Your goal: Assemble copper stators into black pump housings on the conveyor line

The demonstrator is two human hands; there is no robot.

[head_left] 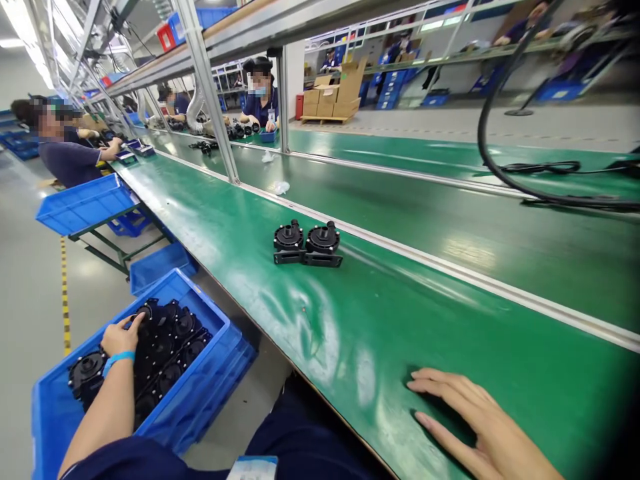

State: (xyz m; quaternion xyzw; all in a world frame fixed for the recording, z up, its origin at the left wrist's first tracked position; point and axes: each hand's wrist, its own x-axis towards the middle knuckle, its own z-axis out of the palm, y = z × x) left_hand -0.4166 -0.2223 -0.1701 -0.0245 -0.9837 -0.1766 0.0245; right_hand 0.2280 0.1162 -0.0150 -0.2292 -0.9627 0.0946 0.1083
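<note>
My left hand (121, 335), with a blue band at the wrist, reaches into a blue bin (213, 337) to my left. Its thumb and fingers close on a round black pump housing (145, 312) among several like it. On the green tabletop my right hand (470, 420) rests with fingers spread and holds nothing. Two black pump housings (323, 239) stand side by side farther up the table, each with a spout on top, bright screws round the rim and a flat slotted bracket in front.
A white rail (425, 257) runs along the green table behind the two housings, with a metal post (213, 93) rising from it. A black cable (487, 133) hangs at the right. Co-workers sit farther along the line. Another blue bin (85, 203) rests on a stand at left.
</note>
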